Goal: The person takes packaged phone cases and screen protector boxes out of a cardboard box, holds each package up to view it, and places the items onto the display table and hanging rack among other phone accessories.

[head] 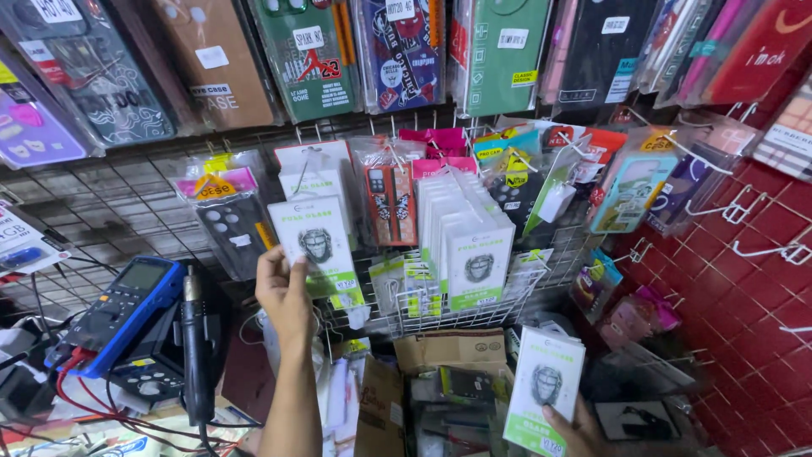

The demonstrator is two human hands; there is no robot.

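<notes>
At the bottom edge, the right hand (582,430) holds a white-green packet (545,389) from below; its fingers are mostly hidden, probably curled. Farther up, the left hand (286,292) pinches a similar hanging packet (317,248) on the wire rack (541,283), beside a row of packets (469,241).

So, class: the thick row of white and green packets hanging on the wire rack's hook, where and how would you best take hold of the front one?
Probably by the lower edge of the front packet, coming from the front and below. It hangs flat, facing outward, its bottom free above the wire rack, while its top is threaded on the hook. The left hand grips a matching packet at its lower corner.
</notes>
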